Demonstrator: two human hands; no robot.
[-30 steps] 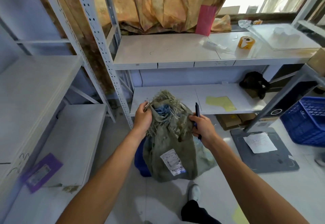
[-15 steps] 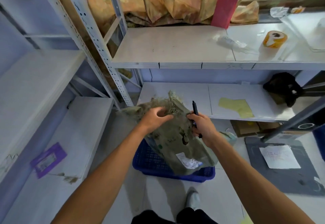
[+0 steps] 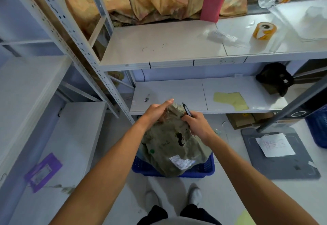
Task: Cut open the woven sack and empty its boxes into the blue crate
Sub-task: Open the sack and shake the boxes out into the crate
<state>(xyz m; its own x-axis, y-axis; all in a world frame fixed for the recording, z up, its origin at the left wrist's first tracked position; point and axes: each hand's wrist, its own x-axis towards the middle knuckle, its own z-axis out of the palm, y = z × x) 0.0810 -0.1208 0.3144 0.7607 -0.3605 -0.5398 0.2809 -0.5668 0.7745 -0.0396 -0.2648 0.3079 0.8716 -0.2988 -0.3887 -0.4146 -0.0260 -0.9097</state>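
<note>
The grey-green woven sack (image 3: 173,147), with a white label on its lower side, rests in the blue crate (image 3: 200,171) on the floor below me. My left hand (image 3: 155,111) lies on the sack's frayed top end, fingers stretched forward over it. My right hand (image 3: 196,124) grips the sack's top from the right and also holds a black cutter (image 3: 186,110) that points up and away. The sack covers most of the crate. No boxes show.
White metal shelving (image 3: 177,62) stands right behind the sack, its lower shelf edge just past my hands. A second blue crate (image 3: 318,125) is at the far right. A grey mat (image 3: 279,155) with paper lies on the floor to the right. My feet (image 3: 194,196) stand just before the crate.
The sack has been lowered from upright in my hands into the blue crate and tipped over. My left hand has slid from gripping the frayed end to lying flat on it.
</note>
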